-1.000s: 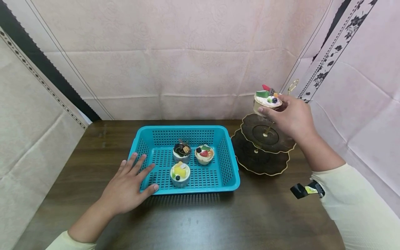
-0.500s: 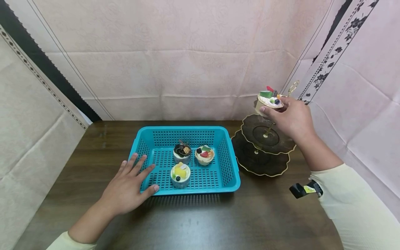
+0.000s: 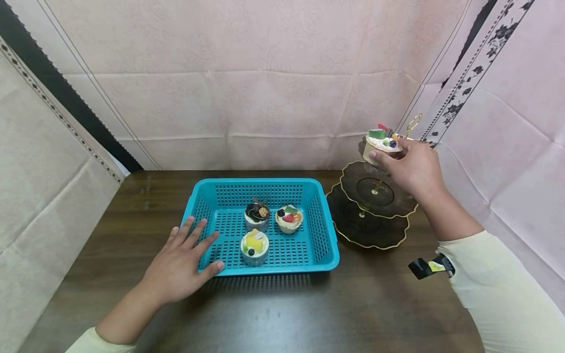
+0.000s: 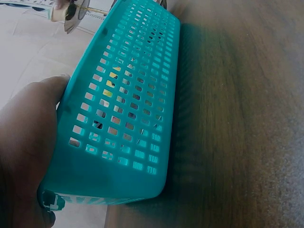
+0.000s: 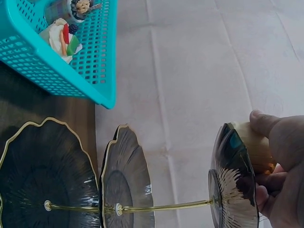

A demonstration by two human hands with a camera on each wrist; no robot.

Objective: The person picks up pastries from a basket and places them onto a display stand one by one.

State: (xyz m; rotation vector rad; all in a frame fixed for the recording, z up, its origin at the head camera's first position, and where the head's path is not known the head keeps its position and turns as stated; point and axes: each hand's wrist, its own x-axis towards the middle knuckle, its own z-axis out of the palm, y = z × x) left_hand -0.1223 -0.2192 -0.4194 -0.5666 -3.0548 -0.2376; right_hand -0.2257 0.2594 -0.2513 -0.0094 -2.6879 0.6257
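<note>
My right hand (image 3: 417, 166) holds a cupcake (image 3: 375, 150) with a pale cup, white cream, a green piece, a red piece and a blueberry, between thumb and fingers. It is at the small top plate (image 5: 232, 178) of a dark, gold-edged tiered stand (image 3: 375, 196); in the right wrist view the cup's base sits right at that plate. My left hand (image 3: 181, 264) lies with spread fingers over the left front corner of a blue plastic basket (image 3: 328, 260). In the basket stand a chocolate cupcake (image 3: 257, 214), a yellow-topped cupcake (image 3: 254, 246) and a berry-topped cupcake (image 3: 289, 218).
The tiered stand is just right of the basket, its lower plates (image 3: 366, 230) in view and a gold ring handle (image 3: 414, 122) on top. The brown wooden table (image 3: 282, 314) ends at a pale cloth backdrop (image 3: 282, 108). A black strap (image 3: 434, 267) hangs at the right sleeve.
My right hand has shifted slightly right with the cupcake, which now sits a little lower at the top plate. The left hand and basket have stayed put.
</note>
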